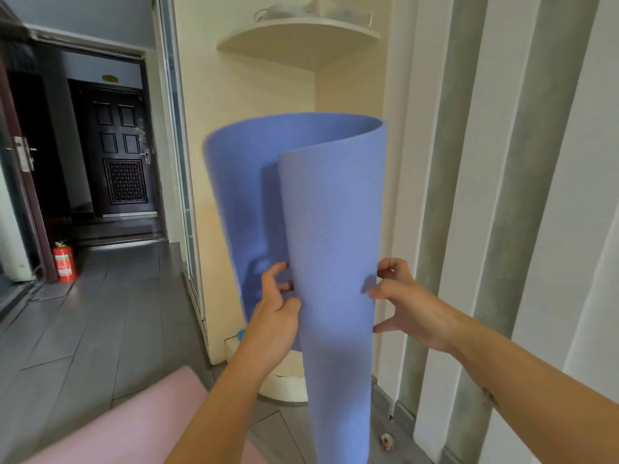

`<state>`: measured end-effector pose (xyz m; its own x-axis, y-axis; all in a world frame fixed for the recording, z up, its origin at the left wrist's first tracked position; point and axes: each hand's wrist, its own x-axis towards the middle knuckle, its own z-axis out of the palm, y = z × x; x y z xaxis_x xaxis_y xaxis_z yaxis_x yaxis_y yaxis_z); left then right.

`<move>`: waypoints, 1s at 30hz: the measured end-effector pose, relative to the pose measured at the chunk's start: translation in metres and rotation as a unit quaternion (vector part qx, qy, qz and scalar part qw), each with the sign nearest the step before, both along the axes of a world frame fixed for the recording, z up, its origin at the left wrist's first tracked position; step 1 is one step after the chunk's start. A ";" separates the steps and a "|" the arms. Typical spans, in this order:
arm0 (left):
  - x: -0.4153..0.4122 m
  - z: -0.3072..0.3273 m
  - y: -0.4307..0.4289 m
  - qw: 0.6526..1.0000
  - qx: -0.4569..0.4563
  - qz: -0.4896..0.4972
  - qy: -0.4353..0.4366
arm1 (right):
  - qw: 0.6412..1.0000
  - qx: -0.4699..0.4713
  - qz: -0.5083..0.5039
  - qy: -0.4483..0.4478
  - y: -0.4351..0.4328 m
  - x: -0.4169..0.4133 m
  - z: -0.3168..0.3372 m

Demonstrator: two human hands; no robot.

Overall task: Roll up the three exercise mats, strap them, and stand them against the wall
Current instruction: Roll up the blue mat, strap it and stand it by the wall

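Observation:
A blue exercise mat (328,229) stands upright in front of me, loosely curled into a wide cone that opens at the top. My left hand (276,309) grips the mat's free vertical edge, fingers curled inside the roll. My right hand (402,296) holds the outer right side of the roll, fingertips pressed into the foam. A pink mat (134,420) lies flat on the floor at the lower left. No strap is in view.
A cream wall corner with a curved shelf (298,38) rises behind the blue mat, a white rounded base (284,380) at its foot. Striped panels (502,195) fill the right. A red fire extinguisher (65,262) stands by the dark doorway on the left. Grey plank floor.

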<state>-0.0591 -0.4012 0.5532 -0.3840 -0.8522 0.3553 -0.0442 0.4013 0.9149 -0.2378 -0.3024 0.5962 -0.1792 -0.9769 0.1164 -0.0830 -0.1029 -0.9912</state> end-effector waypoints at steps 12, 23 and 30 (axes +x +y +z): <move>-0.006 0.007 0.013 0.994 -0.022 -0.104 0.008 | 0.972 -0.041 -0.060 0.223 0.013 -0.007 0.003; -0.005 -0.049 -0.002 0.976 0.085 -0.198 -0.002 | 0.976 0.188 0.068 0.085 0.025 -0.030 -0.023; 0.005 -0.111 -0.003 0.957 0.141 -0.239 -0.092 | 0.962 0.270 0.045 -0.013 0.027 -0.021 -0.099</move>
<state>-0.0540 -0.4044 0.4420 -0.7870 -0.6164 0.0273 -0.0872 0.1550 0.9841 -0.2590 -0.2753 0.4971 -0.0869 -0.9053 -0.4158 -0.0719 0.4220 -0.9038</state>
